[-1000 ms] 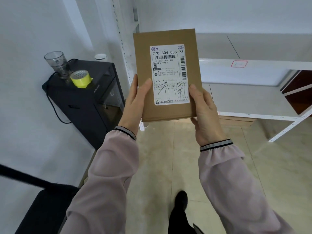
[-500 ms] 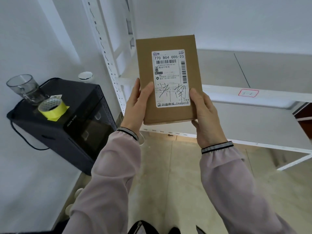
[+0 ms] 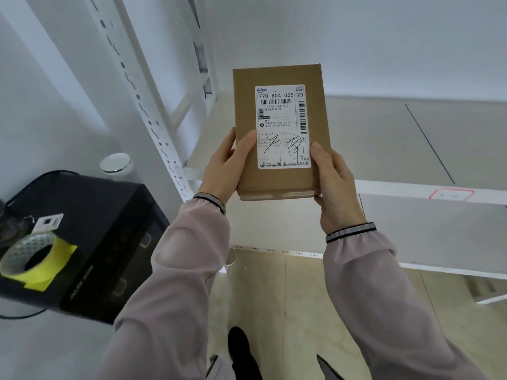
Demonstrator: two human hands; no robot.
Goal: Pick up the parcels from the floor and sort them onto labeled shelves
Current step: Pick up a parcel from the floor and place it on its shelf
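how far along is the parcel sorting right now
Done: one flat brown cardboard parcel is off the floor. In hand: left hand and right hand hold it label-up before the white metal shelf. Left: placing it; the visible shelf boards are bare.

White walls [image 3: 384, 42] all round, evenly lit. Floor [image 3: 274, 292] of pale beige tiles with thin joints. At left, near: black cabinet [image 3: 109, 229] against the wall, carrying a yellow tape roll [image 3: 41, 267] at its near left corner; just beyond its far edge, a white round-topped object [image 3: 115, 163]; a perforated white steel upright [image 3: 142, 105] rises right of it.
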